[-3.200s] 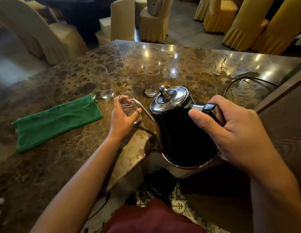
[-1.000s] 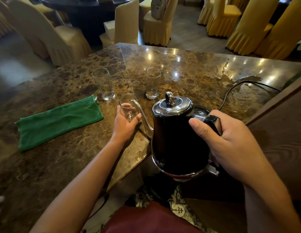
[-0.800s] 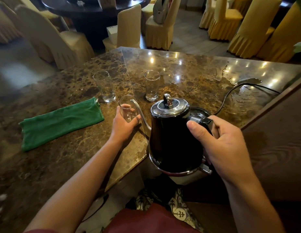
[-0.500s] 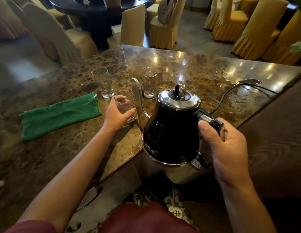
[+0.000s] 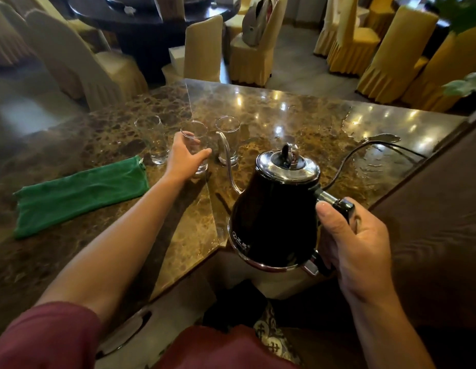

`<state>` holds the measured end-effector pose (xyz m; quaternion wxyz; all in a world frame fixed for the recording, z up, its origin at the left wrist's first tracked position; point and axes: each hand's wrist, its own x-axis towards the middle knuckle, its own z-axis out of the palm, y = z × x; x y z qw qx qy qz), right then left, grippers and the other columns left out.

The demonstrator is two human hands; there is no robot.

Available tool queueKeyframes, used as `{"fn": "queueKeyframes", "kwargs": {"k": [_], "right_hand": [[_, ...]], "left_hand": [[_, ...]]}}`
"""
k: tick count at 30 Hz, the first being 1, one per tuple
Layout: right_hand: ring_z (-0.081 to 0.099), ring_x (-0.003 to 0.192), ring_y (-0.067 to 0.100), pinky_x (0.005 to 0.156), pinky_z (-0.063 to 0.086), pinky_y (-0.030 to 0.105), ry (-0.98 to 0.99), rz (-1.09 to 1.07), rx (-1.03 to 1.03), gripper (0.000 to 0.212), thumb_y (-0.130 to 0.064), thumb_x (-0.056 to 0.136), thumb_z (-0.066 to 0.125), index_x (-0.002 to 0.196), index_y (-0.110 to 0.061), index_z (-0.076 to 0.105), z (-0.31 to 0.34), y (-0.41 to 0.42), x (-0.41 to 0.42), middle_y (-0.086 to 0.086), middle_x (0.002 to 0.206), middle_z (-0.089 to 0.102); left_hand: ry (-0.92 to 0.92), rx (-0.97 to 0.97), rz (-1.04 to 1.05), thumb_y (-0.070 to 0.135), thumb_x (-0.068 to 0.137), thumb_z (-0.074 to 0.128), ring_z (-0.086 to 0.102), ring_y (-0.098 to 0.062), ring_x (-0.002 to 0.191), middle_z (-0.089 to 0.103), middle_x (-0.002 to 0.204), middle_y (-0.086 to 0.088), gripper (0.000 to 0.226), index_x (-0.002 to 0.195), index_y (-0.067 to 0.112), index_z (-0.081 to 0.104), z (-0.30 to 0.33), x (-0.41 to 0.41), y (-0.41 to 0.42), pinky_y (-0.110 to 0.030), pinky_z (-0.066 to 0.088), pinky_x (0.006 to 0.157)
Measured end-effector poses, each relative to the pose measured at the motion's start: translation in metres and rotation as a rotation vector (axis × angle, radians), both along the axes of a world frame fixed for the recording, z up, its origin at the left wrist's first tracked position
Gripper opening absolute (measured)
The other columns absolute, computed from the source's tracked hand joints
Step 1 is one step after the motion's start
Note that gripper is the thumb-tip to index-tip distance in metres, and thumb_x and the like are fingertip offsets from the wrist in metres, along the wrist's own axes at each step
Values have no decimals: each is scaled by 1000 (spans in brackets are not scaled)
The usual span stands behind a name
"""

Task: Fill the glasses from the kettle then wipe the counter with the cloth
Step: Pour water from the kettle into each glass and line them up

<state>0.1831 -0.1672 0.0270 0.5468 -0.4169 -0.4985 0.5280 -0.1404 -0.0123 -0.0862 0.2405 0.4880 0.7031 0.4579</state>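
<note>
My right hand grips the handle of a black gooseneck kettle with a chrome lid, held upright above the counter's near corner, its thin spout rising toward the glasses. My left hand wraps the middle glass, which stands on the brown marble counter. A second glass stands to its left and a third glass to its right, just behind the spout tip. A folded green cloth lies on the counter to the left of my left forearm.
A black power cord curls across the wet, shiny right part of the counter. A brown wooden ledge borders the counter on the right. Chairs with yellow and cream covers stand on the floor beyond the far edge.
My left hand has pushed the middle glass away from me into line between the other two. The kettle has tipped back upright and drawn toward me, its spout out of the glass.
</note>
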Motion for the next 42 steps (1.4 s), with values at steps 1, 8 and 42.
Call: {"fn": "queueKeyframes", "kwargs": {"k": [1,8,42], "right_hand": [[53,43,-3,44,41,11,-9,-9,3,12,-25,85,66,74,-19,62,1,3,-1,-14,51,58],[42,35,1,36,35,16,-21,-66,-60,18,-26,86,66,72,-19,58,2,17,-14,-11,46,50],[28,33,11,36,28,21,-52,-80,-136,25,-30,89,66,64,-33,66,-2,6,22,-5,43,36]], "left_hand": [[-4,2,8,25,83,85,63,-17,105,64,115,-5,57,126,13,50,0,-4,8,-24,53,89],[10,-38,49,29,83,85,61,-18,109,63,118,-6,65,132,9,47,-5,-25,46,-25,47,91],[351,-92,-123,54,84,77,43,-25,142,45,155,-11,96,157,13,29,12,59,-23,-42,38,114]]}}
